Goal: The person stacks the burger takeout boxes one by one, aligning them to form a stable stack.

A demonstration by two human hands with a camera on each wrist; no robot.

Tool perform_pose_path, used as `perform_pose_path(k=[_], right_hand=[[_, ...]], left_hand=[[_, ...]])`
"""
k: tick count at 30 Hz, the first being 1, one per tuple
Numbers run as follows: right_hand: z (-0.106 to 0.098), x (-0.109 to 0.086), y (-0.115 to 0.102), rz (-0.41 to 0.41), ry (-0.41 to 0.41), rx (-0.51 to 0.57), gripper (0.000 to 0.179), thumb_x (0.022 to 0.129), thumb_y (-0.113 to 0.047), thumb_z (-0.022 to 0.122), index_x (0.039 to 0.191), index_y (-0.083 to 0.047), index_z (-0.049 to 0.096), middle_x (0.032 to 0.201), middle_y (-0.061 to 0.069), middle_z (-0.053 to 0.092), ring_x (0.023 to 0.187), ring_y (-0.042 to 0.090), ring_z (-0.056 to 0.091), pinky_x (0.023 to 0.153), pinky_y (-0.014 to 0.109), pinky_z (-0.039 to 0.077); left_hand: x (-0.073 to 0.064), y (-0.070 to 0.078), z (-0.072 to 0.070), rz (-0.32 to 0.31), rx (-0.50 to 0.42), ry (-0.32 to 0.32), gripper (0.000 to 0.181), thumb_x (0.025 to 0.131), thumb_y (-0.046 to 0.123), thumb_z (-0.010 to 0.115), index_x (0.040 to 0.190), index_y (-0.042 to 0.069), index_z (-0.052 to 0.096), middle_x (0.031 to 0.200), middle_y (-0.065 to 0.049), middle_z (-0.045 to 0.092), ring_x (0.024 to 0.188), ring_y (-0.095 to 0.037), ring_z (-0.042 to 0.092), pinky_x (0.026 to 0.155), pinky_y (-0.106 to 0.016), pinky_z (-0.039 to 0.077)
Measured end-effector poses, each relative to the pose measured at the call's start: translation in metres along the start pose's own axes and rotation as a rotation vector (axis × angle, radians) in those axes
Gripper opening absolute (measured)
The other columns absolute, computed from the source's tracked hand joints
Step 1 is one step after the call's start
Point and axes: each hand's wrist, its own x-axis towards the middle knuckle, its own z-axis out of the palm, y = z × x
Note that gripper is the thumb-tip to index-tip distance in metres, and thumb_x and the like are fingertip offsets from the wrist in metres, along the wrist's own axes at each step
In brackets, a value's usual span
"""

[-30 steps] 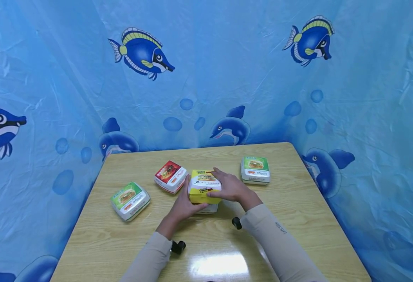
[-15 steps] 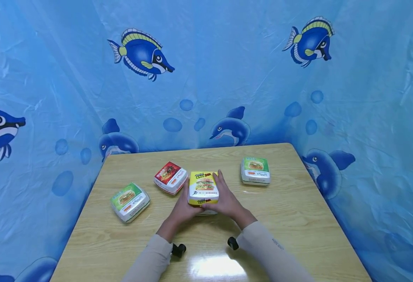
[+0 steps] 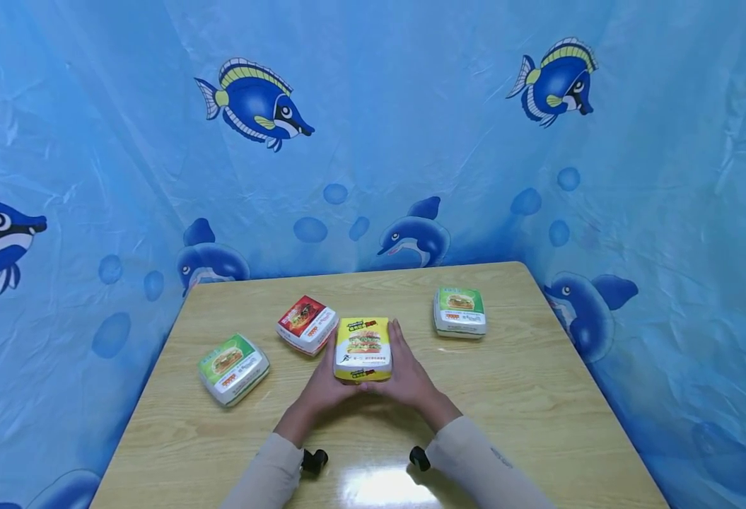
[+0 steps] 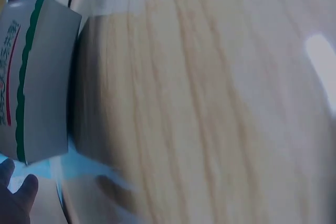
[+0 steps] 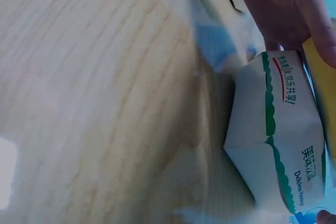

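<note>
The yellow burger box (image 3: 363, 350) lay directly between my palms, a little on the far side of my wrists, so neither arm was nearer: my left hand (image 3: 324, 387) held its left side and my right hand (image 3: 413, 379) its right. My hands were set about as far apart as the box was wide, and my thumbs came together along its near side. I could make out no real long axis; its top looked close to square, one pair of edges running left to right, the other near to far.

Below it was a white box with green trim (image 5: 286, 129), which seemed to stand on the table (image 3: 513, 410). From the right wrist I saw only a thin line between the two, and I could not tell whether the upper one bore its full weight there.

The red-topped box (image 3: 307, 325) sat just beside my left fingers, on the far left. A green-topped box lay farther left (image 3: 234, 369), and another stood apart on the far right (image 3: 459, 312).
</note>
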Motion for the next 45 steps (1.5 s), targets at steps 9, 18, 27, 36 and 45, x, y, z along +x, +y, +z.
perform_pose_path(k=[9, 18, 27, 36, 45], right_hand=[[0.003, -0.014, 0.022, 0.136, -0.046, 0.107, 0.140, 0.064, -0.058, 0.085, 0.156, -0.013, -0.011, 0.160, 0.018, 0.010, 0.142, 0.038, 0.021, 0.110, 0.055, 0.026], [-0.002, 0.002, 0.036, 0.132, -0.099, 0.124, 0.126, 0.076, -0.042, 0.082, 0.154, -0.001, -0.008, 0.155, 0.008, 0.033, 0.109, 0.028, 0.061, 0.108, 0.049, 0.032], [-0.014, 0.033, 0.042, 0.121, -0.138, 0.168, 0.121, 0.076, -0.023, 0.085, 0.156, -0.005, -0.005, 0.150, 0.019, 0.037, 0.136, 0.037, 0.035, 0.112, 0.051, 0.023], [-0.013, 0.047, 0.045, 0.199, -0.140, 0.190, 0.119, 0.075, -0.022, 0.085, 0.158, -0.014, 0.000, 0.147, 0.017, 0.042, 0.135, 0.036, 0.037, 0.111, 0.053, 0.024], [-0.014, 0.044, 0.050, 0.152, -0.097, 0.235, 0.120, 0.072, -0.022, 0.087, 0.158, -0.016, 0.003, 0.158, 0.011, 0.025, 0.134, 0.040, 0.038, 0.107, 0.052, 0.033]], left_hand=[[0.007, -0.011, -0.012, -0.019, 0.047, -0.069, 0.144, 0.058, 0.050, 0.091, 0.156, 0.026, -0.011, 0.160, 0.003, 0.019, 0.142, -0.022, 0.024, 0.114, -0.050, 0.017], [0.013, -0.006, -0.004, -0.030, 0.122, -0.018, 0.127, 0.071, 0.041, 0.087, 0.155, 0.036, -0.008, 0.154, -0.002, 0.035, 0.137, -0.024, 0.035, 0.112, -0.046, 0.025], [0.028, -0.005, 0.007, 0.015, 0.239, 0.129, 0.122, 0.069, 0.038, 0.088, 0.158, 0.017, 0.007, 0.155, -0.011, 0.030, 0.137, -0.030, 0.034, 0.111, -0.048, 0.027], [0.036, -0.016, 0.021, -0.001, 0.287, 0.205, 0.120, 0.068, 0.038, 0.089, 0.157, 0.012, 0.012, 0.153, -0.016, 0.032, 0.136, -0.032, 0.035, 0.109, -0.048, 0.030], [0.034, -0.015, 0.027, -0.101, 0.283, 0.219, 0.130, 0.064, 0.064, 0.081, 0.157, 0.011, 0.009, 0.158, -0.013, 0.021, 0.142, -0.031, 0.023, 0.110, -0.050, 0.028]])
